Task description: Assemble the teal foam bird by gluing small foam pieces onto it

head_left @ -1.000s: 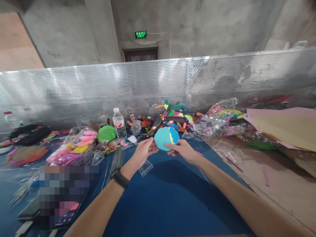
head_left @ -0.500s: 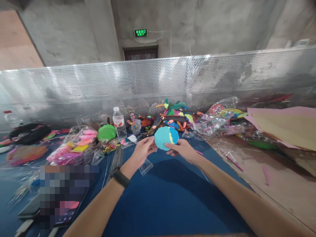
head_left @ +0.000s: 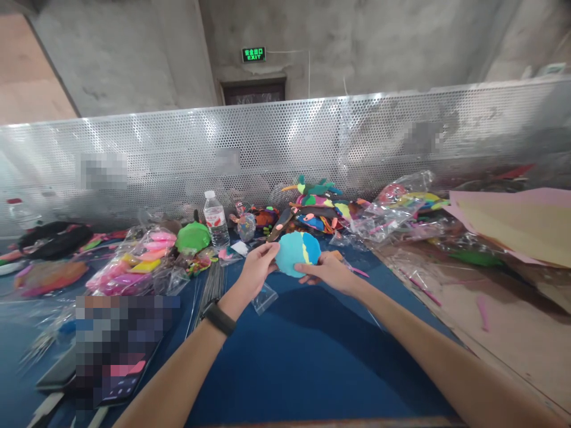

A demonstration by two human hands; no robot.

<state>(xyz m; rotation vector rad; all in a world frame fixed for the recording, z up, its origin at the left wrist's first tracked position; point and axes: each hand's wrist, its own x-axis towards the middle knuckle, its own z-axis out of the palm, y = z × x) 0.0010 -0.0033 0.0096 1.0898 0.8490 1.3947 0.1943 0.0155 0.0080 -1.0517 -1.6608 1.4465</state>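
Observation:
A flat round clay disc (head_left: pixel 292 252), light blue with a yellow stripe and a darker blue part on its right, is held up over the blue table mat. My left hand (head_left: pixel 259 267) pinches its left edge; a dark band is on that wrist. My right hand (head_left: pixel 328 271) grips the lower right edge, with the thumb on the front face and the other fingers partly behind it. Below my left hand lies a small clear plastic bag (head_left: pixel 264 298) on the mat.
Behind the disc is a pile of coloured clay figures (head_left: pixel 316 211). A water bottle (head_left: pixel 216 220), a green clay lump (head_left: pixel 193 238) and bagged clay (head_left: pixel 134 267) stand left. Thin wires (head_left: pixel 209 291) and a phone (head_left: pixel 122 380) lie nearer. Pink and yellow sheets (head_left: pixel 517 223) lie right.
The disc has shifted slightly left and down in view and turned a little. Both hands keep their hold on it.

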